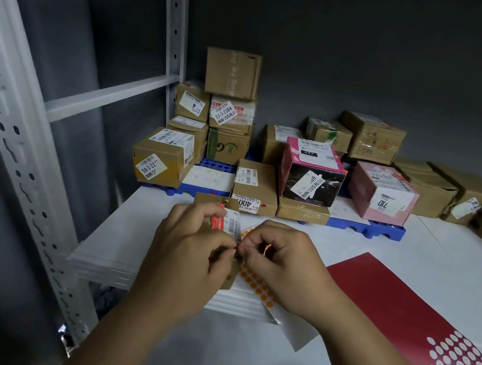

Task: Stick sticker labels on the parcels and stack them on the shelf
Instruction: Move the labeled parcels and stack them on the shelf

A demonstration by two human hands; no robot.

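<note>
A small brown cardboard parcel (220,202) with a white and red shipping label sits at the shelf's front edge, and my left hand (189,249) grips it from the left. My right hand (278,259) pinches a tiny red dot sticker (235,247) at the parcel's right side, fingertips meeting those of the left hand. Beneath the parcel lies a white sheet of orange dot stickers (256,281), partly hidden by both hands. A red sticker sheet (397,302) with several emptied white spots lies to the right.
Stacked parcels fill the back of the white shelf (141,214): brown boxes (232,73) at left, a pink and black box (313,174), a pink box (383,192), more brown boxes (371,136) at right, resting on blue plastic pallets (382,230). A grey shelf upright (177,16) stands at left.
</note>
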